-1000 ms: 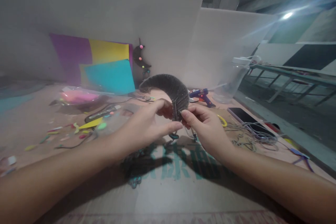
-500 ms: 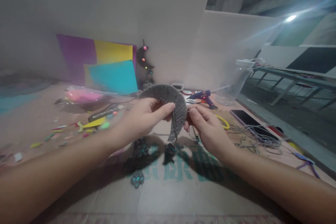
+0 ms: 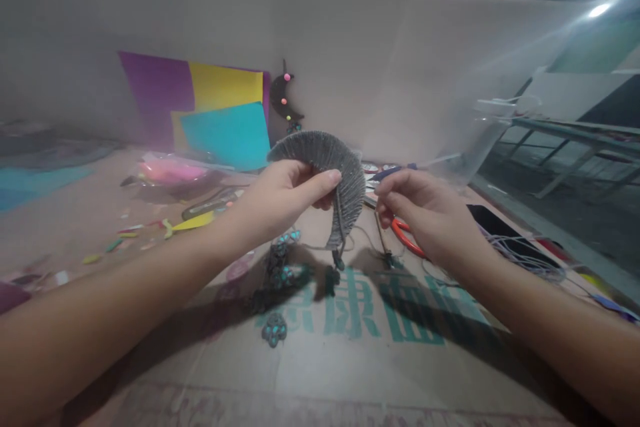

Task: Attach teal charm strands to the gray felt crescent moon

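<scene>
Our left fingers [image 3: 320, 188] pinch the yarn-wrapped crescent [image 3: 351, 183], which a slackening pinch could drop; whether our half-curled right fingers [image 3: 395, 203] hold anything, we cannot tell.

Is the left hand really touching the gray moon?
Touching. The head view shows the left hand holding the gray moon between its fingers, at the inner curve.

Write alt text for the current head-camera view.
A left hand holds a gray ribbed crescent above a surface with green lettering; the right hand is beside it, apart from it. A dark-and-turquoise charm lies below; colored sheets and a darker crescent are behind.
</scene>
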Demonstrator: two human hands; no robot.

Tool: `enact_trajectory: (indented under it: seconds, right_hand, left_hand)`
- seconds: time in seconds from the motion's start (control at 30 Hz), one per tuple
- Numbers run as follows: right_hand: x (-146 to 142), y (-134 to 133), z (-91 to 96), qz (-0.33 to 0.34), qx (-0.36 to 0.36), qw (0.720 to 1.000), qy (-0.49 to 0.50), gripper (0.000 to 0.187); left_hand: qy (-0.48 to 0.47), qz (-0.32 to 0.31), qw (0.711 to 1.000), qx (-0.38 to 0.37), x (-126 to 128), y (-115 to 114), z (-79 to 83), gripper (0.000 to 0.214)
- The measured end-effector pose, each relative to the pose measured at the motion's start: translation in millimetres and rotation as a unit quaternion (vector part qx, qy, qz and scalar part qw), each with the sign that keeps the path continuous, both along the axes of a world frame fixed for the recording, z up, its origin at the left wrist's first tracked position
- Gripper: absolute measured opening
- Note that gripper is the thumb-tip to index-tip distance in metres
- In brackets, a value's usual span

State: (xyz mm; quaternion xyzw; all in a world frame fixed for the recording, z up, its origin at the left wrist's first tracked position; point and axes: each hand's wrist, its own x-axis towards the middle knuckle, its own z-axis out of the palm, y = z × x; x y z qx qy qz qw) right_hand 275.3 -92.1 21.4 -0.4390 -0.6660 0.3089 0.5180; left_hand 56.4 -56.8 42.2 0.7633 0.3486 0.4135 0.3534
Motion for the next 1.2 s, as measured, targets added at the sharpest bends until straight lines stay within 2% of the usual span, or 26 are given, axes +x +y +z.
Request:
enact_trajectory:
  seconds: [0.1,0.2,0.27,0.37,0.5,0.6,0.67,0.73,0.8,0.9,1.1,1.2]
  right_hand:
    - [-2.3,-3.4,0.1,0.023,-0.025,0.999,-0.016,0.026]
    - [-5.1,-6.5,-2.6,0.076,-0.036,0.995,-0.053,0.049]
    - [-6.6,-7.8,-6.3,0.093,-0.034,0.992,-0.072,0.054]
    - [-8.3,-8.5,-12.5,0.07,-0.03,0.993,-0.09,0.051]
    - [-8.7,-7.3,-17.5,0.013,-0.018,0.995,-0.102,0.051]
    - [-7.5,-6.5,-18.1,-0.018,0.008,0.993,-0.115,0.052]
    - [-6.8,-7.3,-17.3,-0.029,0.029,0.991,-0.131,0.052]
    - [-7.1,-9.1,-15.1,-0.034,0.046,0.987,-0.149,0.05]
    - [-9.0,-11.2,-11.1,-0.031,0.059,0.985,-0.161,0.048]
    - [-13.7,-13.9,-3.1,-0.018,0.081,0.981,-0.177,0.048]
    - [-17.9,-17.5,6.5,-0.028,0.114,0.969,-0.216,0.047]
    - [-16.7,-19.7,8.2,-0.034,0.13,0.963,-0.233,0.046]
  left_hand:
    - [0.024,-0.004,1.0,-0.009,-0.3,2.0,-5.9,0.039]
    - [0.038,-0.016,0.999,-0.025,2.3,2.5,-12.9,0.042]
    - [0.041,-0.036,0.998,-0.027,5.3,1.3,-15.4,0.041]
    - [0.078,-0.045,0.996,-0.004,7.9,-0.5,-16.1,0.042]
    - [0.129,-0.068,0.988,0.057,4.4,-2.7,-14.8,0.051]
    - [0.13,-0.05,0.979,0.149,0.1,-8.7,-13.9,0.039]
    - [0.123,-0.007,0.959,0.255,-1.0,-13.5,-13.9,0.022]
    - [0.121,0.015,0.928,0.353,-0.5,-16.8,-14.3,0.02]
    - [0.124,0.028,0.902,0.412,0.5,-17.5,-15.0,0.018]
    - [0.125,0.033,0.885,0.448,0.4,-15.9,-14.8,0.017]
    - [0.143,0.037,0.873,0.466,-5.3,-14.0,-7.2,0.022]
    - [0.139,0.034,0.852,0.504,-6.1,-12.2,-5.2,0.022]
